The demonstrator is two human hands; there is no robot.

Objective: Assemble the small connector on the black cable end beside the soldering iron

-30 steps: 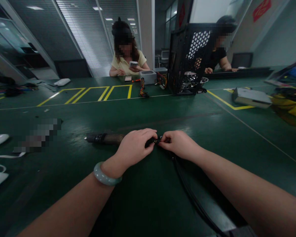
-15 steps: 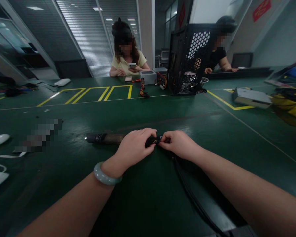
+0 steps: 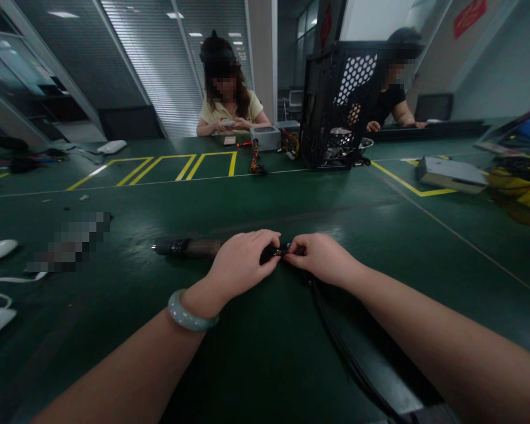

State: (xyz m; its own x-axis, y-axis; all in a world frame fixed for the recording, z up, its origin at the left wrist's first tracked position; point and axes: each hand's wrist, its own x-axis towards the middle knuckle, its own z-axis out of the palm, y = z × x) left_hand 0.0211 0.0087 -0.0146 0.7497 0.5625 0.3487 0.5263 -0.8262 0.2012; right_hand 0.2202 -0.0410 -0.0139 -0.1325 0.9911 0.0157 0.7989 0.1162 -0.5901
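**Hand tool (image 3: 198, 248) and black cable (image 3: 353, 368) end meet on the green counter (image 3: 247, 365)**

Nearest, the black cable curves up from the lower edge to the right hand (image 3: 322, 254), whose thumb and fingers pinch its dark end. The left hand (image 3: 242, 259), with a pale green bracelet (image 3: 188, 315) at the wrist, grips the rear of the hand tool. Between the fingertips a small metallic glint shows; whether the two parts are fully joined cannot be told. The work there looks unfinished, since both hands are closed on it.

The hand tool lies sideways on the counter, reaching out to the left of the left hand: long and round, with a brownish body, a black front part and a bright, thin tip.

Farther off stand a grey metal box (image 3: 265, 139) with bundled wires and a black computer case (image 3: 318, 112). Beyond, a person in a yellow top (image 3: 236, 112) and another in black (image 3: 395, 103) sit across the counter.
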